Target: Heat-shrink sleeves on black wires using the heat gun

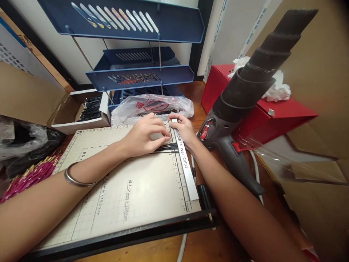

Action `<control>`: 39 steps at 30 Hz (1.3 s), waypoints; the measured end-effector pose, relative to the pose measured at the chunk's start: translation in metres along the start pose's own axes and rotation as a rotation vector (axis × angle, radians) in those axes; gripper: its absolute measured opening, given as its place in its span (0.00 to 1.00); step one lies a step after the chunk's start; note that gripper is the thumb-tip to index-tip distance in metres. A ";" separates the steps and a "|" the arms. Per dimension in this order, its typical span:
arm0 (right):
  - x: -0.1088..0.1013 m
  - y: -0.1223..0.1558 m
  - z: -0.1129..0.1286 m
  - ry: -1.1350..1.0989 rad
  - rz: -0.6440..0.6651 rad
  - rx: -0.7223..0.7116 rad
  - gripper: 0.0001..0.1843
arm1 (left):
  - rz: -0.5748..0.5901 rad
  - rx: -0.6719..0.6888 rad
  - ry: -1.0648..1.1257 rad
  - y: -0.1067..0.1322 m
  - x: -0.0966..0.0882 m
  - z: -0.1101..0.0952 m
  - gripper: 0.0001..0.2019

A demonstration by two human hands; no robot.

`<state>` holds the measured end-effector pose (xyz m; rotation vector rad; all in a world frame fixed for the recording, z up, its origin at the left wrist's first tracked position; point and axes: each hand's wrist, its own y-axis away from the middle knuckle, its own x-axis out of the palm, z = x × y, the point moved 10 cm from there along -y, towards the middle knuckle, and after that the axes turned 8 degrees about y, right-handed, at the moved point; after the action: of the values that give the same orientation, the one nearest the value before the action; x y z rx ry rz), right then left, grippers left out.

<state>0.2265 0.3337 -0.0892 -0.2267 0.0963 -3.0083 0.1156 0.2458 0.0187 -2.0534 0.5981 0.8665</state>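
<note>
Hands (148,134), black strands (167,147) between, on paper cutter (155,182)

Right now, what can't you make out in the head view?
Head view, all:
Black strands, count: bunched tightly, partly covered by left hand.
White strip, start of lettering: covered by right hand.
Plastic bag, contents: blurred by crumpled film.
Upper tray: cut by top edge.

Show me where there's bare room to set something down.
Bare but for print: the board between left forearm and white strip. Crowded: farther back, with left hand, right hand, black strands and bag; rightward, gray tool.
</note>
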 end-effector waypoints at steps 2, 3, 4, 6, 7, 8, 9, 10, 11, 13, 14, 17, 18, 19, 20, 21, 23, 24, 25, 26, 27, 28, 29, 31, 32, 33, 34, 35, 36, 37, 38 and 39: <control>0.000 0.000 0.001 0.009 -0.003 -0.002 0.18 | 0.043 -0.023 0.003 0.000 0.005 0.001 0.11; 0.000 0.001 0.001 0.010 -0.003 0.001 0.18 | 0.068 -0.035 0.008 0.000 0.007 0.002 0.11; 0.000 0.001 0.000 0.009 -0.003 0.005 0.19 | 0.092 -0.046 0.015 0.001 0.009 0.003 0.11; 0.001 0.001 -0.001 -0.002 -0.001 0.017 0.19 | 0.122 -0.059 0.025 0.002 0.012 0.005 0.11; 0.002 0.001 -0.002 -0.011 0.000 0.024 0.19 | 0.128 -0.059 0.028 0.002 0.013 0.005 0.10; 0.002 0.001 -0.003 -0.023 0.001 0.033 0.19 | 0.130 -0.057 0.032 0.002 0.013 0.005 0.10; 0.002 0.001 -0.004 -0.035 0.001 0.042 0.20 | 0.129 -0.053 0.037 0.002 0.013 0.005 0.10; 0.003 0.002 -0.004 -0.045 -0.001 0.050 0.20 | 0.129 -0.050 0.040 0.002 0.013 0.005 0.10; 0.003 0.002 -0.005 -0.053 -0.003 0.055 0.20 | 0.130 -0.049 0.041 0.002 0.013 0.005 0.10; 0.003 0.002 -0.004 -0.059 -0.006 0.056 0.20 | 0.134 -0.052 0.030 0.002 0.013 0.007 0.10; 0.003 0.002 -0.004 -0.054 -0.004 0.051 0.20 | 0.137 -0.055 0.017 0.002 0.013 0.008 0.11; 0.003 0.001 -0.002 -0.034 0.003 0.033 0.19 | 0.133 -0.074 -0.056 0.002 0.011 0.014 0.11; 0.003 0.001 -0.002 -0.035 0.001 0.030 0.19 | 0.127 -0.082 -0.088 0.002 0.009 0.017 0.11; 0.003 0.001 -0.002 -0.040 0.000 0.031 0.19 | 0.120 -0.089 -0.119 0.002 0.007 0.019 0.11; 0.002 0.001 -0.002 -0.045 0.000 0.033 0.19 | 0.113 -0.094 -0.146 0.002 0.005 0.022 0.11; 0.003 0.000 -0.003 -0.050 0.003 0.037 0.19 | 0.107 -0.098 -0.170 0.003 0.003 0.024 0.11; 0.003 0.000 -0.004 -0.052 0.011 0.045 0.20 | 0.090 -0.107 -0.209 0.004 -0.001 0.030 0.11; 0.003 0.000 -0.004 -0.049 0.013 0.048 0.20 | 0.078 -0.111 -0.227 0.004 -0.003 0.033 0.11; 0.003 0.000 -0.004 -0.046 0.014 0.049 0.20 | 0.066 -0.116 -0.245 0.005 -0.006 0.036 0.11; 0.003 0.000 -0.005 -0.043 0.015 0.049 0.21 | 0.053 -0.122 -0.261 0.005 -0.008 0.039 0.12; 0.003 0.000 -0.005 -0.039 0.017 0.049 0.21 | 0.043 -0.129 -0.275 0.006 -0.010 0.042 0.12; 0.003 0.000 -0.005 -0.036 0.021 0.048 0.21 | 0.036 -0.136 -0.285 0.006 -0.012 0.044 0.12; 0.003 0.000 -0.004 -0.034 0.026 0.047 0.22 | 0.032 -0.144 -0.291 0.006 -0.013 0.046 0.13; 0.004 0.000 -0.004 -0.030 0.031 0.047 0.22 | 0.029 -0.158 -0.295 0.006 -0.015 0.048 0.13; 0.004 0.000 -0.005 -0.026 0.033 0.050 0.22 | 0.028 -0.163 -0.294 0.006 -0.015 0.048 0.13; 0.004 0.000 -0.005 -0.020 0.034 0.051 0.23 | 0.024 -0.166 -0.290 0.006 -0.015 0.048 0.14; 0.003 0.000 -0.005 -0.013 0.035 0.049 0.23 | 0.021 -0.169 -0.286 0.005 -0.015 0.048 0.14; 0.004 0.001 -0.005 -0.003 0.040 0.044 0.23 | 0.019 -0.173 -0.281 0.005 -0.015 0.048 0.14; 0.004 0.001 -0.004 0.009 0.048 0.036 0.24 | 0.018 -0.179 -0.276 0.005 -0.015 0.048 0.13; 0.004 0.001 -0.003 0.019 0.057 0.026 0.24 | 0.019 -0.186 -0.270 0.005 -0.015 0.048 0.13; 0.005 0.001 -0.002 0.028 0.068 0.016 0.25 | 0.020 -0.193 -0.266 0.005 -0.016 0.049 0.13; 0.005 0.001 -0.001 0.037 0.080 0.008 0.26 | 0.021 -0.199 -0.261 0.006 -0.016 0.049 0.12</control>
<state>0.2212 0.3319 -0.0900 -0.1631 0.0950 -2.9330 0.0835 0.2849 0.0062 -2.0643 0.4040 1.2256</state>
